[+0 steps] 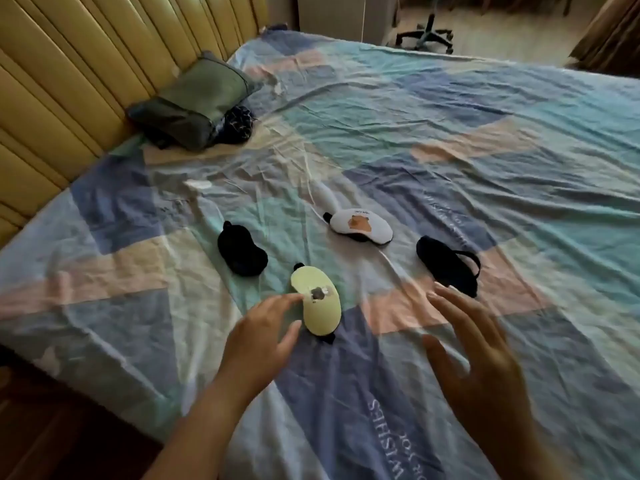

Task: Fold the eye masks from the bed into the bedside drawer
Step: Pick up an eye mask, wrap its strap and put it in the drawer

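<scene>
Bed (450, 140), patchwork sheet, padded headboard (69, 81) at left; folded green pillow (194, 102) against it. Four eye masks lying flat mid-bed, left to right: black mask (240, 250); pale yellow mask (317, 304); white mask (362, 225); dark mask with strap (446, 265). Left hand (258, 344), fingers spread, fingertips touching the pale yellow mask's edge, holding nothing. Right hand (478, 351), wide open, empty, near the dark mask with strap.

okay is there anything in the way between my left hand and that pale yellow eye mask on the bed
Nothing visible. Your left hand is open right beside the yellow eye mask, fingertips at its edge, with only bare bedsheet around it. The other masks lie farther off.
</scene>
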